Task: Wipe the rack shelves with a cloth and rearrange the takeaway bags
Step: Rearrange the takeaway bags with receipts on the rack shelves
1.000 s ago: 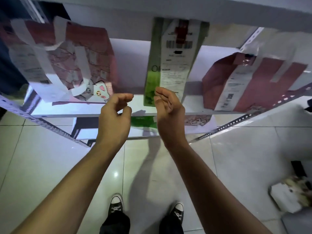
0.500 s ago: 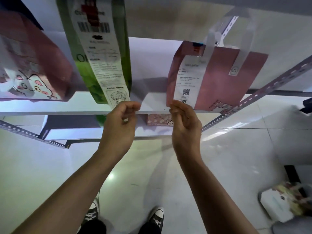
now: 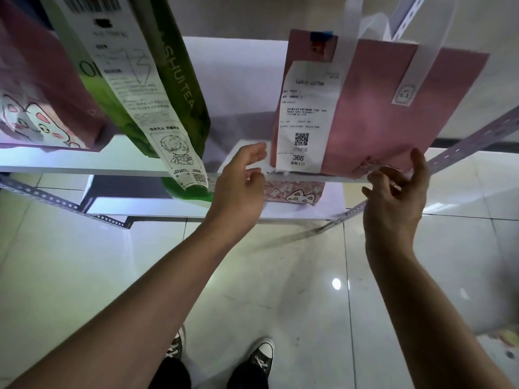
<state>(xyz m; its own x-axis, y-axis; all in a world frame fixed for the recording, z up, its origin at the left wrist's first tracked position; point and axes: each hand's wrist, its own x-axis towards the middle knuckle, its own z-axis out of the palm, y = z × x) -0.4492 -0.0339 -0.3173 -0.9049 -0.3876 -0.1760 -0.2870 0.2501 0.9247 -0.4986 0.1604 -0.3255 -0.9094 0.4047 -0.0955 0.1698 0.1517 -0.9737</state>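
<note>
A pink takeaway bag [image 3: 393,108] with white handles and a long receipt stands on the white rack shelf [image 3: 84,167] at the right. My left hand [image 3: 241,181] hovers just left of the bag's lower corner, fingers relaxed and empty. My right hand [image 3: 398,192] is spread at the bag's lower right corner, its fingertips at the bag's bottom edge. A green tea bag [image 3: 179,88] with a hanging receipt stands in the middle of the shelf. A pink bag with a cartoon cat [image 3: 36,102] stands at the left. No cloth is in view.
A lower shelf [image 3: 331,197] carries another cat-print bag [image 3: 295,192] and the base of a green bag. Perforated metal rack rails [image 3: 471,141] run at both sides. Glossy floor tiles and my two shoes lie below.
The view has swung right and closer to the pink bag. Both hands have moved apart from the shelf's front edge to either side of that bag, fingers opening.
</note>
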